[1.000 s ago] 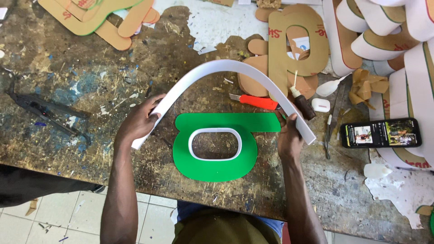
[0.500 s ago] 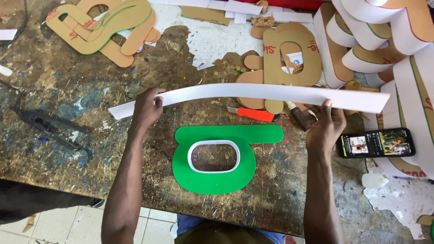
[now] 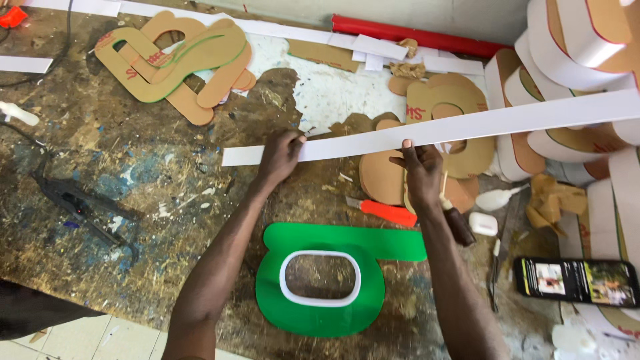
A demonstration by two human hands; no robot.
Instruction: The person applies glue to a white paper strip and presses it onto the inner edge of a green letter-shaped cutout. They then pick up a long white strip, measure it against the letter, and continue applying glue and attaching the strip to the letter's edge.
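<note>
While both arms reach over the near edge of a scarred, paint-stained workbench (image 3: 133, 180), a flat green letter shape (image 3: 333, 283) lies closest to the person, its oval cut-out already lined with a white rim (image 3: 320, 278). Just beyond it, an orange utility knife (image 3: 387, 213) rests beside the right wrist, and a phone (image 3: 577, 281) with a lit screen sits toward the bench's right edge.

Farther in, the 2 hands are set apart along 1 long white strip (image 3: 480, 125), held level above the bench and running from mid-bench out past the right edge. The left hand (image 3: 280, 157) is closed on the strip near its left end, thumb over the top; the right hand (image 3: 420, 170) is clamped on it near the middle, fingers spread against its face.

By the look of it, the step in hand is straightening and sizing the strip, and it is not yet touching the green shape. A next move would likely call for lowering it to the green outline and bending it along the curve without kinking it.

At the far edge lie brown cardboard letter cut-outs (image 3: 173, 57), white offcuts (image 3: 380, 47) and a red tube (image 3: 420, 37); finished white-edged letters (image 3: 573, 47) are stacked at the far right corner.
</note>
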